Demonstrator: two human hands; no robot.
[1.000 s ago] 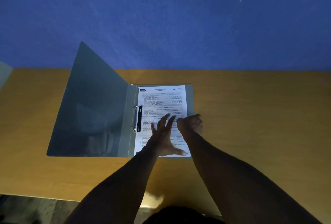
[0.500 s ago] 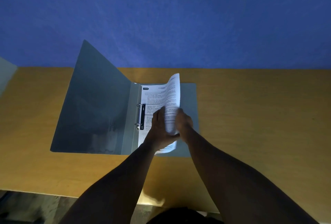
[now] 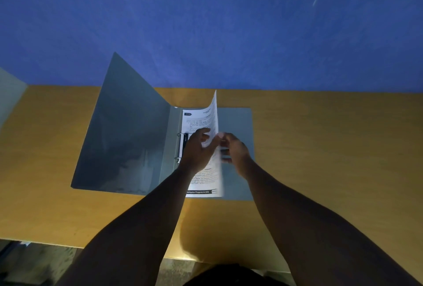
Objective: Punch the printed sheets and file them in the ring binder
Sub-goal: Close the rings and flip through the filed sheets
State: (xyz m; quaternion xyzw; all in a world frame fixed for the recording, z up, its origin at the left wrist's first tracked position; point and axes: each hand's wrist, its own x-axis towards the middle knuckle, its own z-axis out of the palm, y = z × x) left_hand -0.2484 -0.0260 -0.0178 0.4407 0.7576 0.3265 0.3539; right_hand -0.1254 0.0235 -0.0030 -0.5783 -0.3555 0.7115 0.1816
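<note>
A blue wall (image 3: 229, 22) was seen behind a yellow-brown wooden table (image 3: 332, 160), the scene dimly lit. A grey ring binder (image 3: 128, 139) was laid open on the table, its left cover tilted up toward the wall, its right cover flat. The printed sheets (image 3: 201, 182) were located on the right cover, beside the metal rings (image 3: 179, 146) at the spine. The sheets' right edge was lifted and curled up, the top corner standing above the far table edge. The left hand (image 3: 196, 150) was placed on the sheets, fingers curled at the raised edge. The right hand (image 3: 235, 150) was blurred; its fingers were bent at that edge, grip unclear.
</note>
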